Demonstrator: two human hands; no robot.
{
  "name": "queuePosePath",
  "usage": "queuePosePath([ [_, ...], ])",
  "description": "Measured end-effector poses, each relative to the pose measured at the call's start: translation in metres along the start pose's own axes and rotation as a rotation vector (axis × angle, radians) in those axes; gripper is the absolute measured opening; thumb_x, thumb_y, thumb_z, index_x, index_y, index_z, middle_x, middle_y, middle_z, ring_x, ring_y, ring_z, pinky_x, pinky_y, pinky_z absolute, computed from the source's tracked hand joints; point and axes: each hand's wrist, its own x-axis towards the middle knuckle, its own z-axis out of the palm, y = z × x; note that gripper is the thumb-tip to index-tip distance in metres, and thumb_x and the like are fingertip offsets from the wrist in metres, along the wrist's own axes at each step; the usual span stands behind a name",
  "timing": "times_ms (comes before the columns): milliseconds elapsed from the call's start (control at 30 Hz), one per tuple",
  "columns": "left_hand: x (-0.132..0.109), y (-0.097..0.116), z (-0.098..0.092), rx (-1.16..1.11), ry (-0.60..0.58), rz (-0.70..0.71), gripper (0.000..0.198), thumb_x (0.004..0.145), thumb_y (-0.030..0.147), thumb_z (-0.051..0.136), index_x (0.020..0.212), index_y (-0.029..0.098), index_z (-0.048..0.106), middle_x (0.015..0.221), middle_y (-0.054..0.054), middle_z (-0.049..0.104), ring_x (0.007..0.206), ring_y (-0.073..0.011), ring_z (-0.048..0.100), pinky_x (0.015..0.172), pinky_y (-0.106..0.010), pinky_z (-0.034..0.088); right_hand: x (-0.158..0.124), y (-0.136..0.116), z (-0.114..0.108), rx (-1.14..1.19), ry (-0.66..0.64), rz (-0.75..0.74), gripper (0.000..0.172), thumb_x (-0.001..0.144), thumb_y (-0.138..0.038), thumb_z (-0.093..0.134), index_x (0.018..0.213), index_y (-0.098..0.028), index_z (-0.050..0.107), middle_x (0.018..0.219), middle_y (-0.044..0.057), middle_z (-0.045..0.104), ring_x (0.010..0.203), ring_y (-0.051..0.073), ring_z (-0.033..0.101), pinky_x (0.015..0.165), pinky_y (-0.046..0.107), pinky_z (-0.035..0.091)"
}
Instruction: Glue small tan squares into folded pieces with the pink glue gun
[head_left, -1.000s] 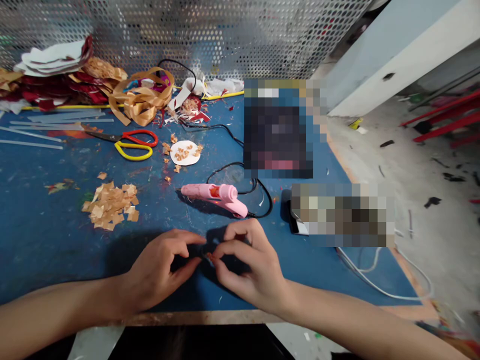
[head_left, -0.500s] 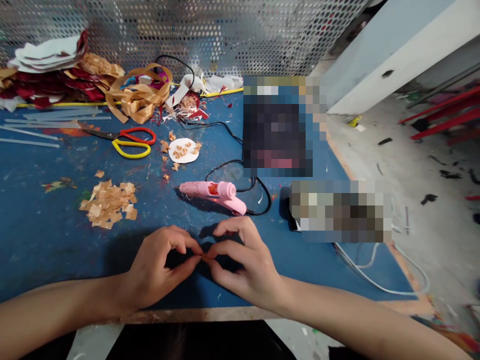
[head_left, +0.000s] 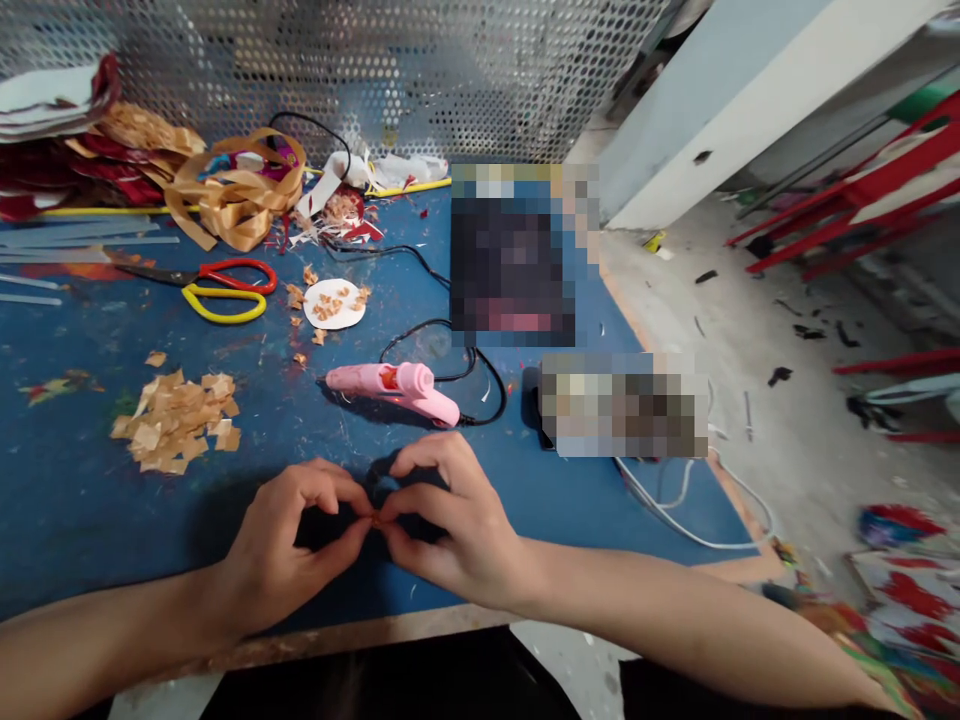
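Note:
Between the fingertips of both hands is a tiny tan piece of ribbon (head_left: 376, 519), mostly covered by the fingers. My left hand (head_left: 289, 535) pinches it with thumb and index finger. From the other side my right hand (head_left: 457, 530) pinches it too, its other fingers curled above. Just beyond the hands lies a pink glue gun (head_left: 382, 385), nozzle to the left. A loose pile of cut tan ribbon squares (head_left: 180, 420) is left of it. Farther back, a white oval disc (head_left: 335, 304) carries several crumpled tan bits, with more scattered around it.
Scissors (head_left: 232, 290) with red and yellow handles lie at the back left, near clear glue sticks (head_left: 82, 235). Behind them are a coiled tan ribbon (head_left: 240, 200) and heaped red and white material. Two blurred-out objects stand to the right, with a black cord and a white cable.
The whole view has shifted, so the table and its things appear farther left. Both hands keep their pinch on the small ribbon piece, with little change in their fingers.

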Motion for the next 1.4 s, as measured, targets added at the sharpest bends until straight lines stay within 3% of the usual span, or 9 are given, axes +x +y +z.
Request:
queuePosePath([
  [533,0.001,-0.001,-0.002,-0.001,-0.088,0.091,0.031,0.079,0.002,0.059,0.088,0.024,0.038,0.077,0.002,0.068,0.075,-0.0131,0.065,0.068,-0.025,0.055,-0.001,-0.001,0.000,0.003,-0.029,-0.028,0.008,0.077,-0.013,0.058,0.080,-0.021,0.061,0.093,0.004,0.060,0.087,0.017,0.056,0.075,0.034,0.048],
  [900,0.005,0.000,-0.006,-0.012,-0.109,0.046,0.030,0.081,0.005,0.059,0.085,0.024,0.037,0.077,0.004,0.069,0.074,-0.0116,0.066,0.067,-0.024,0.054,-0.001,-0.001,-0.001,0.015,-0.023,0.004,0.013,0.076,-0.012,0.060,0.086,-0.021,0.060,0.095,0.005,0.058,0.086,0.018,0.057,0.074,0.034,0.050],
  [1000,0.022,-0.001,-0.023,0.079,-0.033,0.026,0.030,0.081,0.008,0.061,0.078,0.024,0.035,0.076,0.005,0.069,0.074,-0.0128,0.067,0.066,-0.026,0.053,-0.001,-0.003,-0.004,0.042,-0.028,0.051,0.023,0.076,-0.015,0.061,0.097,-0.022,0.056,0.094,0.005,0.058,0.087,0.019,0.057,0.072,0.034,0.051],
  [1100,0.053,-0.008,-0.047,0.236,0.220,-0.084,0.028,0.081,0.015,0.065,0.082,0.024,0.039,0.078,0.003,0.068,0.075,-0.0152,0.068,0.070,-0.030,0.054,-0.001,-0.004,-0.005,0.057,-0.049,0.062,0.026,0.076,-0.013,0.061,0.099,-0.022,0.054,0.094,0.005,0.057,0.086,0.019,0.057,0.072,0.034,0.052],
  [1167,0.079,-0.018,-0.063,0.354,0.253,-0.110,0.026,0.079,0.020,0.066,0.080,0.024,0.040,0.078,0.002,0.068,0.077,-0.0162,0.068,0.074,-0.032,0.053,-0.001,-0.004,-0.005,0.072,-0.067,0.059,0.025,0.077,-0.011,0.059,0.098,-0.022,0.054,0.094,0.005,0.057,0.085,0.018,0.057,0.072,0.034,0.052],
  [1200,0.092,-0.024,-0.070,0.375,0.230,-0.119,0.027,0.078,0.022,0.066,0.077,0.023,0.039,0.077,0.002,0.068,0.075,-0.0163,0.068,0.072,-0.031,0.053,-0.001,-0.005,-0.006,0.076,-0.073,0.059,0.024,0.077,-0.011,0.059,0.098,-0.022,0.054,0.094,0.005,0.057,0.085,0.018,0.057,0.072,0.034,0.052],
  [1333,0.129,-0.052,-0.083,0.299,-0.102,-0.341,0.025,0.069,0.022,0.067,0.071,0.021,0.042,0.067,0.002,0.066,0.065,-0.0150,0.066,0.060,-0.025,0.051,0.001,-0.004,-0.006,0.063,-0.079,0.057,0.023,0.078,-0.008,0.057,0.096,-0.022,0.054,0.094,0.005,0.056,0.087,0.018,0.057,0.072,0.033,0.053],
  [1400,0.135,-0.061,-0.080,0.375,-0.158,-0.352,0.020,0.070,0.020,0.065,0.072,0.020,0.045,0.069,0.000,0.067,0.066,-0.0151,0.065,0.059,-0.025,0.048,0.001,-0.004,-0.007,0.065,-0.078,0.053,0.022,0.079,-0.008,0.056,0.096,-0.022,0.054,0.094,0.005,0.055,0.087,0.018,0.057,0.072,0.032,0.053],
])
